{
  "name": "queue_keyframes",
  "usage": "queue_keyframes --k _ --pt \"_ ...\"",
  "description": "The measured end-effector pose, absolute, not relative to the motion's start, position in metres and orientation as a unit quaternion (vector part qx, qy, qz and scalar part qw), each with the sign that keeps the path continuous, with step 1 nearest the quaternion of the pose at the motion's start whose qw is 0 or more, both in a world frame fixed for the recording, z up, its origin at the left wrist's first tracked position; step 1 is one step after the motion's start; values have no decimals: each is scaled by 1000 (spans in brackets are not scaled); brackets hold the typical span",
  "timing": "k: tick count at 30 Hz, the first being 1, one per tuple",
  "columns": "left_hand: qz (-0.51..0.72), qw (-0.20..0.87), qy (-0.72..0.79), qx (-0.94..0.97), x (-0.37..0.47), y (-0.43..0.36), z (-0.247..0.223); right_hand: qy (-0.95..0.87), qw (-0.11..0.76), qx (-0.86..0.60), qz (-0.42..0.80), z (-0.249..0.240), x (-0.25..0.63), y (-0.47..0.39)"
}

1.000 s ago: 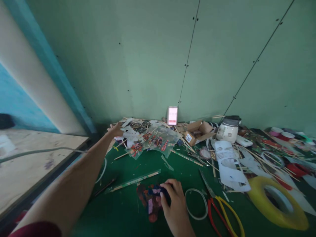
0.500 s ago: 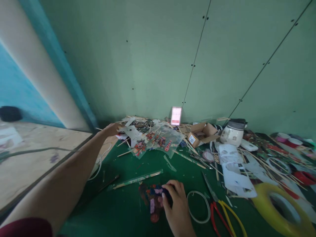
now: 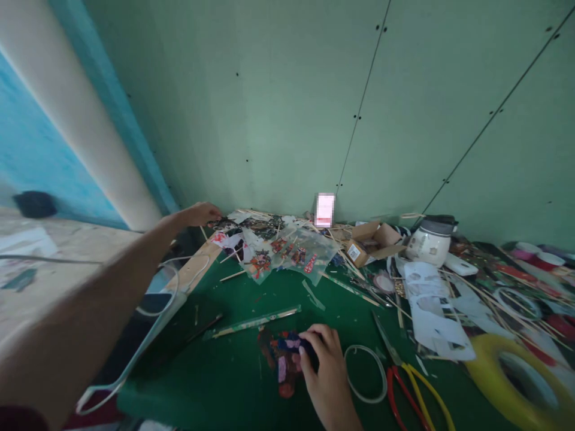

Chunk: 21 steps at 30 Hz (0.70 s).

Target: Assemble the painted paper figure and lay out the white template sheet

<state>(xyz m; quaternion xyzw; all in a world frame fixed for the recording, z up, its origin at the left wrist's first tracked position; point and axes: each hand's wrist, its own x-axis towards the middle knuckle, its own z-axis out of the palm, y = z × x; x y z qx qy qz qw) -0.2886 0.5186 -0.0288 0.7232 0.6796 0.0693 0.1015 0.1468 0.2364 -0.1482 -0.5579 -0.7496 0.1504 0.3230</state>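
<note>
My left hand (image 3: 204, 214) reaches out to the far left end of the table. Its fingers are closed at the edge of a heap of dark and pale scraps (image 3: 233, 224); what they pinch is too small to make out. Close to me, my right hand (image 3: 327, 368) has its fingers curled on the dark blue right side of a colourful cut-out piece (image 3: 283, 361) in red, pink and blue, lying on the green tabletop (image 3: 215, 377). My fingers cover part of it. Just beyond it is a thin stick in clear film (image 3: 260, 322).
Right of my right hand lie a clear ring (image 3: 366, 374), scissors (image 3: 411, 383) with red and yellow handles, and a big yellow tape roll (image 3: 487, 353). Plastic bags with printed pieces (image 3: 299, 254), a cardboard box (image 3: 372, 242), a lit phone (image 3: 324, 211) and a jar (image 3: 429, 242) stand farther back.
My left hand has moved up at the far left, onto the back of the scrap heap. My right hand stays on the colourful cut-out piece. The view has shifted slightly left.
</note>
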Motion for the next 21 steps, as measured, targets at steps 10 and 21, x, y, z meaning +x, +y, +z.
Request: queue_keyframes --k 10,21 --pt "104 22 660 744 -289 510 -13 -754 327 -549 153 -146 147 236" --pt "72 28 538 839 -236 478 -67 -755 336 -550 123 -144 147 235"
